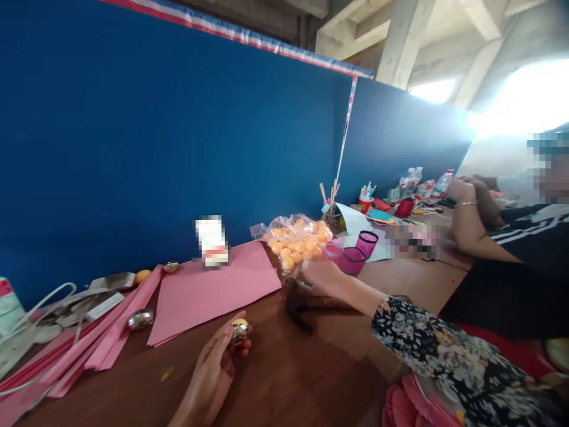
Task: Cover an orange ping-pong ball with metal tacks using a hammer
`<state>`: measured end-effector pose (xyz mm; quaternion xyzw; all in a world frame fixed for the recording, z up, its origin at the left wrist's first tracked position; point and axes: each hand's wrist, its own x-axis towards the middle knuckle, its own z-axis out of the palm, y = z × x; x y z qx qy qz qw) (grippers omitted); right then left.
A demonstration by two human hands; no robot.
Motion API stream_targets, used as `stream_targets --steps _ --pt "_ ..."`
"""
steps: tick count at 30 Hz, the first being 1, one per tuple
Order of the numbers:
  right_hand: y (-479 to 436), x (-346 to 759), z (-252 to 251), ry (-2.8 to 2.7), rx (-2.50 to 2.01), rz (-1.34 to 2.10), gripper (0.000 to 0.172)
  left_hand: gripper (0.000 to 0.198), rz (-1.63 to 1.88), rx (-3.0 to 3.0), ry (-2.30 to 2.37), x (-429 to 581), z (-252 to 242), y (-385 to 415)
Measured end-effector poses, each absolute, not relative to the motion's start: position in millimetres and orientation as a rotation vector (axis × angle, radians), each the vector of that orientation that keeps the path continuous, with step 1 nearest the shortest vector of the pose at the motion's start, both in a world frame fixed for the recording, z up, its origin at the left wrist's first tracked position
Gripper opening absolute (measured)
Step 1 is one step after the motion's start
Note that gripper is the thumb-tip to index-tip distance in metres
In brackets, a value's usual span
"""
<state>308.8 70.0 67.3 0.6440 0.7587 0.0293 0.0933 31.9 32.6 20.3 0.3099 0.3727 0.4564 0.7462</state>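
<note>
Holding the shiny ball [240, 333] in the fingers of my left hand [220, 359], I'm risking its smooth surface slipping free, while my right hand [322, 274], its grip unclear, is hovering near the bag of orange balls [297, 248], risking bumping the hammer [294, 303] beside it.

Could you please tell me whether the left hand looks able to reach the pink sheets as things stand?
Probably yes: nothing visible stands between the left hand and the pink sheets, though that hand holds a shiny round object.
</note>
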Motion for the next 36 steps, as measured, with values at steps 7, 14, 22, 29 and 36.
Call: stream_targets --steps 7,14,22,29,36 --pt "71 317 67 2.290 1.948 0.020 0.008 0.041 0.991 0.679 0.802 31 19 32" --pt "71 323 64 2.352 2.039 0.030 0.022 0.048 1.040 0.647 0.852 35 19 33" --pt "65 324 61 2.479 2.119 -0.016 0.016 0.043 1.018 0.662 0.774 31 17 33" --pt "64 325 62 2.602 2.152 -0.133 0.014 0.043 1.056 0.627 0.792 34 14 34" --pt "55 305 76 2.731 2.242 -0.307 0.013 0.043 1.084 0.585 0.731 33 16 34"
